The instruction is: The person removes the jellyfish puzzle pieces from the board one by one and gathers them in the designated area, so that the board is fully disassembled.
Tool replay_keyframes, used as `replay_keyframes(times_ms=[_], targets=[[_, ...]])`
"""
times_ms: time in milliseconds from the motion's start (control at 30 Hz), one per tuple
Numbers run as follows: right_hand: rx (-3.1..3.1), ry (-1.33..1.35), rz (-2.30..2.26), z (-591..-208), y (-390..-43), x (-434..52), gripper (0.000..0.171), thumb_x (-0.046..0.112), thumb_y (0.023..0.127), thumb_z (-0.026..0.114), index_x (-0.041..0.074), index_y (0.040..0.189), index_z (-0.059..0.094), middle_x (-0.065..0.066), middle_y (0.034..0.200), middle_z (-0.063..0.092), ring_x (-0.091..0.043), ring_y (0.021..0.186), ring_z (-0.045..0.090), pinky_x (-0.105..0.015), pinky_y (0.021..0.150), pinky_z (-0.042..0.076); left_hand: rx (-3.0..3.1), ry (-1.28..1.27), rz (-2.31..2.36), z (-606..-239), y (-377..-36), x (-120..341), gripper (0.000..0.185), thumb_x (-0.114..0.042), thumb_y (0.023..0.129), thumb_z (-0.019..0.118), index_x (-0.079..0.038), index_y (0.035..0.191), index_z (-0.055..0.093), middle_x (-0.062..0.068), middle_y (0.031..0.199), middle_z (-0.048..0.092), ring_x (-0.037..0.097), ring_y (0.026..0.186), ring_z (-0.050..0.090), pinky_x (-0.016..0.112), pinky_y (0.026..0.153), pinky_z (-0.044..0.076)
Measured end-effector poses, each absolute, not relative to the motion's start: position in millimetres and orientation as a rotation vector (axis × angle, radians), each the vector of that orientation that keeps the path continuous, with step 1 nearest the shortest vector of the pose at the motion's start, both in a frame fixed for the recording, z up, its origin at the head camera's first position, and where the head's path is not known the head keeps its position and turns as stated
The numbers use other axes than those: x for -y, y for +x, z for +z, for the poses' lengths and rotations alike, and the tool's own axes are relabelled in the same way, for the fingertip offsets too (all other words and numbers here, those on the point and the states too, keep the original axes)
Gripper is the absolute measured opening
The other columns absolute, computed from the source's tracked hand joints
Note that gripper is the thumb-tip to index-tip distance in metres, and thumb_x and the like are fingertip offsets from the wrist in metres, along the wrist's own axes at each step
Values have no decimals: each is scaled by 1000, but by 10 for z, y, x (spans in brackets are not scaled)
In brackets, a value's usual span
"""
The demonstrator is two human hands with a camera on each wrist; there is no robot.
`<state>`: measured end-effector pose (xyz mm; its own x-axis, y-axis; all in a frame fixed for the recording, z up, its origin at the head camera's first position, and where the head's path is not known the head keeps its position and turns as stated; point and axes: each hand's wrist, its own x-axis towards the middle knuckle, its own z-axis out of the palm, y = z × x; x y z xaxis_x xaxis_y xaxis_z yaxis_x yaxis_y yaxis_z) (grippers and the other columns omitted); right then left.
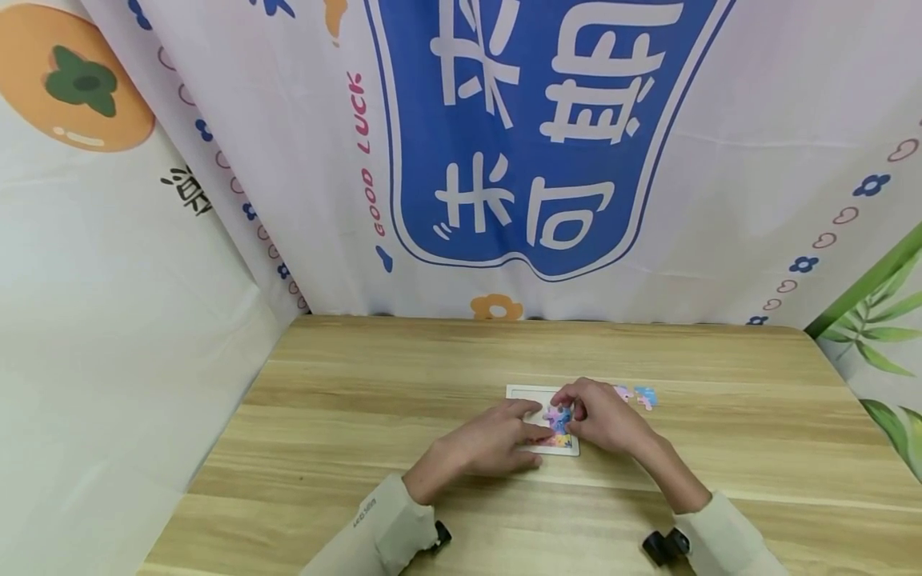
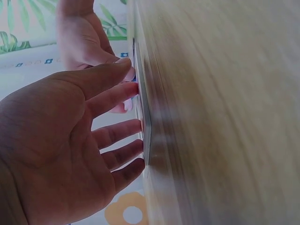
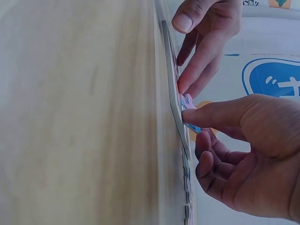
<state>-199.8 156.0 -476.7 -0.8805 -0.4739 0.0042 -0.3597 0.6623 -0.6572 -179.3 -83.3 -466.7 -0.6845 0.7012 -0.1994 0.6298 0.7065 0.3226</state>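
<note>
A small white-rimmed puzzle board [image 1: 524, 391] lies on the wooden table, with colourful fitted pieces [image 1: 555, 442] along its near side. My right hand [image 1: 603, 418] pinches a blue and pink jigsaw piece [image 3: 191, 125] between thumb and fingers at the board's right part. In the right wrist view the piece stands tilted against the board surface. My left hand [image 1: 497, 438] rests over the board's left side, fingers extended. Its fingertips [image 2: 135, 89] touch the board along its edge in the left wrist view.
Loose jigsaw pieces [image 1: 646, 398] lie on the table [image 1: 346, 400] just right of the board, partly behind my right hand. A printed cloth [image 1: 324, 160] hangs along the table's back edge, and another white cloth stands at the left.
</note>
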Motion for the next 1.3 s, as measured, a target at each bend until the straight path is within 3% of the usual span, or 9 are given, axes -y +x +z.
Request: replay_keyframes(times_ms=[400, 700, 1000, 1300], targets=[[-2716, -732, -1036, -4786, -1991, -1578, 19, 1, 102, 67, 12, 114, 77, 3, 95, 71, -6, 78, 55, -23, 69, 49, -2604, 1040, 336, -4665, -1782, 834, 49, -40, 106, 68, -29, 154, 61, 8, 172, 42, 24, 161, 37, 46, 134, 28], [-2697, -718, -1096, -4802, -2014, -1598, 19, 1, 103, 64, 14, 109, 77, 2, 89, 69, -7, 75, 53, -23, 69, 47, -2596, 1021, 341, -4666, -1788, 830, 49, -40, 107, 67, -29, 154, 60, 7, 172, 41, 24, 161, 37, 46, 134, 29], [-2649, -635, -1153, -4742, -2021, -1636, 17, 6, 103, 65, 16, 109, 78, 1, 96, 72, -13, 86, 59, -25, 77, 50, -2596, 1009, 360, -4662, -1781, 834, 49, -39, 107, 68, -31, 155, 60, 7, 172, 41, 24, 161, 37, 47, 134, 28], [-2592, -626, -1183, -4736, -2037, -1712, 14, 10, 103, 66, 15, 108, 78, 1, 94, 70, -14, 83, 56, -24, 73, 47, -2597, 1013, 354, -4678, -1788, 835, 49, -40, 107, 67, -32, 155, 59, 7, 172, 41, 24, 161, 37, 47, 134, 28]])
